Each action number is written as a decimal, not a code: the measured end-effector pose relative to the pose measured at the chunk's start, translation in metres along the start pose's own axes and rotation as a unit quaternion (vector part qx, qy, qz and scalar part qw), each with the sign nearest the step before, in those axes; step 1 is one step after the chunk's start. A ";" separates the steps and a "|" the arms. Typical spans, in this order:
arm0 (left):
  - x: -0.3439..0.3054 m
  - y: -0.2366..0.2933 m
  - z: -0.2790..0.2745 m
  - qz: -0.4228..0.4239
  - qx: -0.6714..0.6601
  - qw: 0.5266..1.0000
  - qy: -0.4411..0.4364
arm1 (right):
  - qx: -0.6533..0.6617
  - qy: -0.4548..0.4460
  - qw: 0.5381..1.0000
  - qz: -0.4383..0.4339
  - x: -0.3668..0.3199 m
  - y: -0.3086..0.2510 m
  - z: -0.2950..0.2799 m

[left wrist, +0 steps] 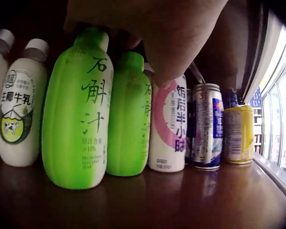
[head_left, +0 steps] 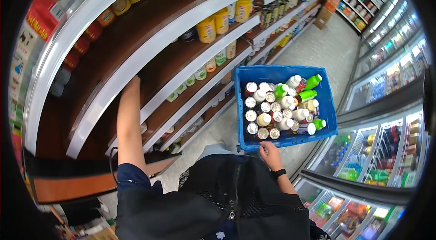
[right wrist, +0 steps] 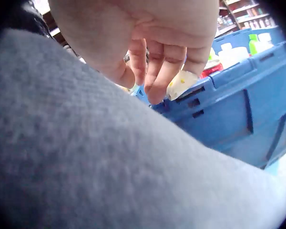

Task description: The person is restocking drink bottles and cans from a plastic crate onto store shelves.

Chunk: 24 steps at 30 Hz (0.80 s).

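In the head view my left arm reaches deep into a brown shelf, where the hand is hidden. From the left wrist view, my left hand (left wrist: 167, 31) lies over the tops of a large green bottle (left wrist: 76, 114), a second green bottle (left wrist: 128, 117) and a white bottle with a pink ring (left wrist: 169, 124). Its thumb points down at the white bottle's upper part; I cannot tell whether the fingers grip a neck. My right hand (head_left: 271, 156) is at the near rim of a blue crate (head_left: 334, 103), fingers hanging loosely curled. Cans and bottles (head_left: 277, 108) fill much of the crate.
White milk bottles (left wrist: 24, 105) stand left of the green ones; a blue-and-silver can (left wrist: 207, 129) and a yellow can (left wrist: 239, 136) stand to the right. Yellow tubs (head_left: 206, 29) sit on another shelf. Glass-door fridges (head_left: 377, 149) line the right side of the aisle.
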<state>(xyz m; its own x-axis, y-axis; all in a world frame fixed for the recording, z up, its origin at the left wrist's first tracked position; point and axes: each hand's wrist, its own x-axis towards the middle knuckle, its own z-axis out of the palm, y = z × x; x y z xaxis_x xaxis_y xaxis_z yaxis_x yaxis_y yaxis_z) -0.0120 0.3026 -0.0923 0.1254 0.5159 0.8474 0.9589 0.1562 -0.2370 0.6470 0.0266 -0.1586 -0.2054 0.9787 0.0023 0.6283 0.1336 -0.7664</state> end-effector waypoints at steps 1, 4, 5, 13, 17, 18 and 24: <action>0.018 0.015 0.004 0.011 -0.015 1.000 0.003 | 0.000 0.008 1.000 0.006 -0.007 0.007 0.007; 0.035 0.020 0.015 0.043 -0.059 0.997 0.010 | -0.013 0.031 0.998 0.046 -0.027 0.019 0.016; 0.039 0.019 0.016 0.053 -0.073 0.996 0.009 | -0.008 0.038 0.997 0.060 -0.030 0.020 0.021; -0.006 -0.006 -0.019 0.078 -0.136 0.987 -0.016 | -0.005 0.016 0.997 0.079 -0.031 0.017 0.043; 0.004 0.015 -0.055 0.079 -0.139 0.987 -0.029 | -0.044 -0.026 0.996 0.077 -0.018 0.009 0.029; 0.009 0.018 -0.065 0.081 -0.136 0.987 -0.033 | -0.042 -0.032 0.996 0.073 -0.014 0.009 0.029; 0.036 0.042 -0.129 0.097 -0.119 0.986 -0.060 | -0.023 -0.045 0.997 0.059 -0.001 0.024 0.033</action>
<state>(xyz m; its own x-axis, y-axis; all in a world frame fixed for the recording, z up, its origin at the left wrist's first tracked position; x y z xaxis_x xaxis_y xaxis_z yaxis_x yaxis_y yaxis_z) 0.0659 0.2190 -0.0106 0.2951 0.6142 0.7319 0.9542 -0.1507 -0.2583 0.6380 0.0237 -0.1982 -0.1933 0.9701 -0.1468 0.6852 0.0264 -0.7278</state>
